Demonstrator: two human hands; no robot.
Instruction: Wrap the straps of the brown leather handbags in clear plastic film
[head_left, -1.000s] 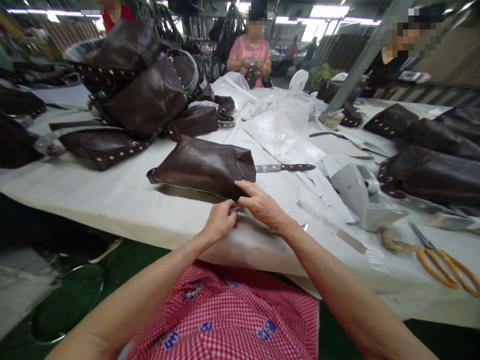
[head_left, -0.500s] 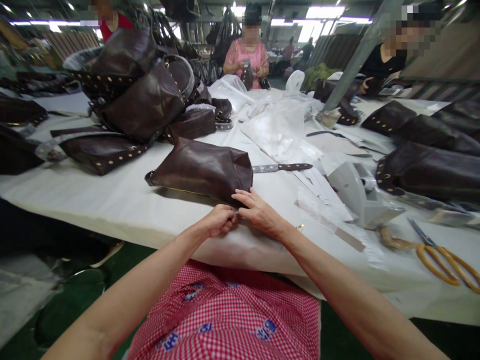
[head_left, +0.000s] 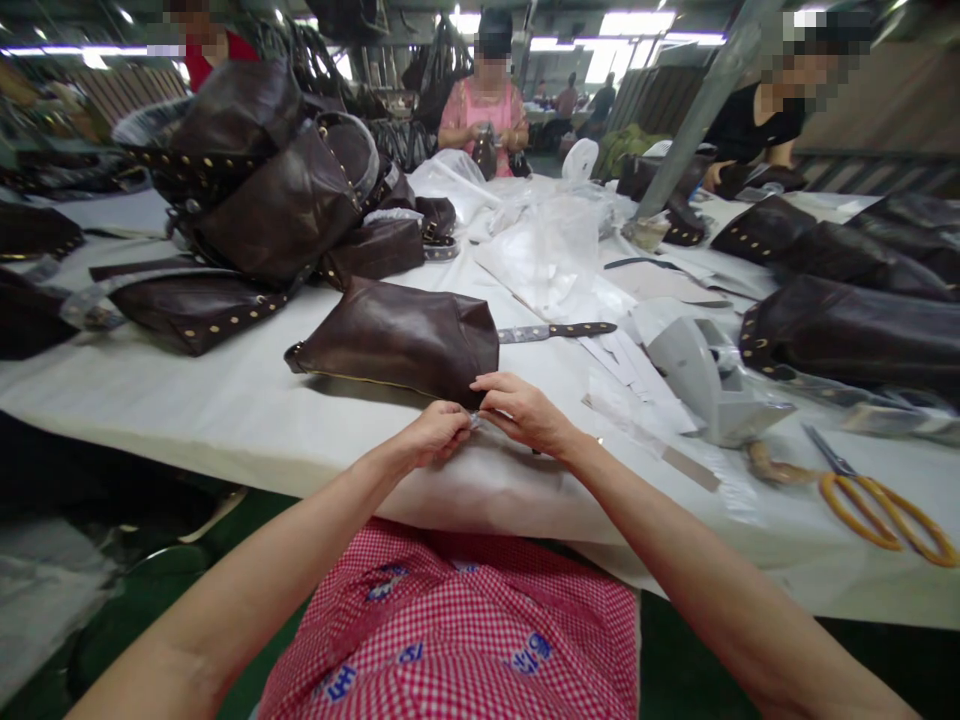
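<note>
A leather bag (head_left: 397,340) lies on the desk (head_left: 187,405), just beyond the left hand (head_left: 437,433), whose fingers (head_left: 456,422) pinch a clear scrap (head_left: 474,420). The right hand (head_left: 529,412) overlaps the bag's near corner with bent fingers, its hold unclear.

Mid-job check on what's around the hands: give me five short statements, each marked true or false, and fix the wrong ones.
1. The left hand and right hand are both at the near side of a dark brown bag. True.
2. Scissors with orange handles lie on the white-covered table. True.
3. The right hand is gripping the scissors. False: the scissors lie apart from it, farther right.
4. A studded strap lies to the right of that bag. True.
5. The wearer's apron is plain green. False: it is red-and-white checked with blue markings.
</note>
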